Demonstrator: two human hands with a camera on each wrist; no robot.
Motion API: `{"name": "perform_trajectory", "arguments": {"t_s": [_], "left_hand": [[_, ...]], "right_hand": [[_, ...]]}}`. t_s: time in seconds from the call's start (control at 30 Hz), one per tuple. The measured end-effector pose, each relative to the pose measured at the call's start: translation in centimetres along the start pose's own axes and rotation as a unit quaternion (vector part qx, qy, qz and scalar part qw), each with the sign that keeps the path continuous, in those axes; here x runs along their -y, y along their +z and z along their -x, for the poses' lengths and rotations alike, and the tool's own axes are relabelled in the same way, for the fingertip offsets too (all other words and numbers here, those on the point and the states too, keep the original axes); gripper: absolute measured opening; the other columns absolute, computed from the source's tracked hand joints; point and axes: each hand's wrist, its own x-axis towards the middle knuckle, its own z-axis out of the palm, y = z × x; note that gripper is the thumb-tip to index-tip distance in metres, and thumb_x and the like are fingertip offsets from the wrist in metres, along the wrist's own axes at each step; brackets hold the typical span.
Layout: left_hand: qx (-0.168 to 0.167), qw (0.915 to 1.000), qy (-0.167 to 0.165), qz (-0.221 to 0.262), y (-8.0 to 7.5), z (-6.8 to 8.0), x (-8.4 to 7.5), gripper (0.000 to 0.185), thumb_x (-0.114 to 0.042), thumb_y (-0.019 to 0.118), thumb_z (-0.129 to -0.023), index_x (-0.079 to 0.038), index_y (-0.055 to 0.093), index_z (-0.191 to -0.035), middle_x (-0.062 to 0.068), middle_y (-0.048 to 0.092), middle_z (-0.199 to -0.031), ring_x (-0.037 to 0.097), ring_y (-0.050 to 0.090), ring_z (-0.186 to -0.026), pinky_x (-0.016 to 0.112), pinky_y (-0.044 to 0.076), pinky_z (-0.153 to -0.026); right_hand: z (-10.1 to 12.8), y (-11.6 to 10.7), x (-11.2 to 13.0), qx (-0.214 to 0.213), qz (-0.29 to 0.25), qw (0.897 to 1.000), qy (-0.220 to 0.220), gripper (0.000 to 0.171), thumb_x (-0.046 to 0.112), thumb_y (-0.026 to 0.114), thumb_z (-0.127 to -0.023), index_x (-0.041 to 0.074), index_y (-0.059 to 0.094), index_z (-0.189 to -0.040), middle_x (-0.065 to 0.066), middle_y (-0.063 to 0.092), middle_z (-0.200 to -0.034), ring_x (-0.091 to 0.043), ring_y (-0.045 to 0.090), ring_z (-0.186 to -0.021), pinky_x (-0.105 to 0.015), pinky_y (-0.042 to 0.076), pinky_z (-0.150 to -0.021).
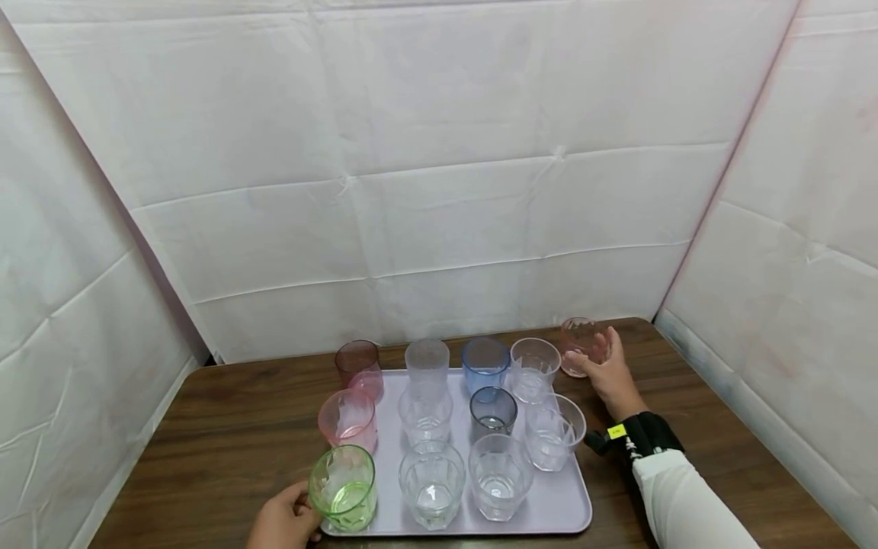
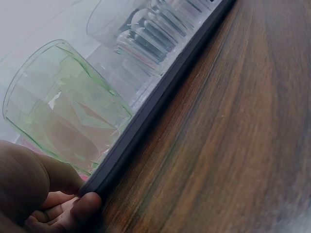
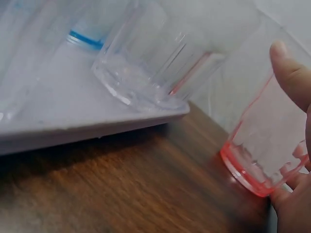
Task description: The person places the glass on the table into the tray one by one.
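Observation:
A lilac tray on a dark wooden table carries several clear and tinted tumblers. My left hand sits at the tray's near left corner, beside a green glass. In the left wrist view, the fingers curl under the tray's edge below the green glass. My right hand wraps a pink glass standing on the table just past the tray's far right corner. In the right wrist view, the thumb lies on the pink glass.
White padded walls close in the table at the back and both sides. A clear glass stands at the tray's far right corner, close to the pink one. Bare wood shows left and right of the tray.

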Motion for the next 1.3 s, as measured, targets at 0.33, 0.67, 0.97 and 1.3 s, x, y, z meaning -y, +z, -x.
{"name": "perform_trajectory", "arguments": {"t_s": [0.33,0.67,0.97,1.3], "left_hand": [[0.001,1.0000,-0.001,0.004,0.0,0.0,0.0,0.037,0.003,0.063,-0.079,0.012,0.066,-0.114,0.002,0.060,-0.071,0.016,0.061,-0.058,0.028,0.052,-0.054],[-0.001,1.0000,0.008,0.003,0.0,-0.1,0.1,0.034,0.002,0.069,-0.082,0.012,0.066,-0.114,0.001,0.059,-0.072,0.016,0.061,-0.058,0.026,0.051,-0.053],[0.004,1.0000,-0.001,0.002,0.1,-0.2,0.4,0.037,0.000,0.070,-0.081,0.013,0.065,-0.116,0.002,0.059,-0.073,0.016,0.062,-0.059,0.027,0.051,-0.054],[0.006,1.0000,0.002,-0.003,0.1,-0.3,0.4,0.038,-0.001,0.071,-0.082,0.014,0.064,-0.116,0.001,0.060,-0.072,0.016,0.062,-0.059,0.027,0.051,-0.054]], "right_hand": [[-0.3,1.0,-0.2,-0.031,0.021,0.999,-0.004,0.110,0.019,0.080,-0.088,0.008,-0.003,-0.161,-0.023,0.023,-0.161,-0.034,0.029,-0.147,-0.042,0.032,-0.118],[3.2,-0.9,3.0,0.035,0.089,0.994,-0.042,0.093,0.018,0.077,-0.090,-0.002,0.016,-0.157,-0.029,0.039,-0.151,-0.027,0.050,-0.130,-0.008,0.045,-0.088],[10.1,-2.7,8.1,0.167,0.043,0.973,-0.152,0.079,-0.011,0.071,-0.085,-0.009,0.022,-0.148,0.000,0.057,-0.137,0.003,0.058,-0.118,-0.015,0.050,-0.092],[17.0,-3.3,9.8,0.192,0.105,0.952,-0.213,0.090,-0.017,0.077,-0.071,-0.002,0.033,-0.148,0.011,0.058,-0.133,-0.005,0.062,-0.111,-0.024,0.057,-0.083]]}}
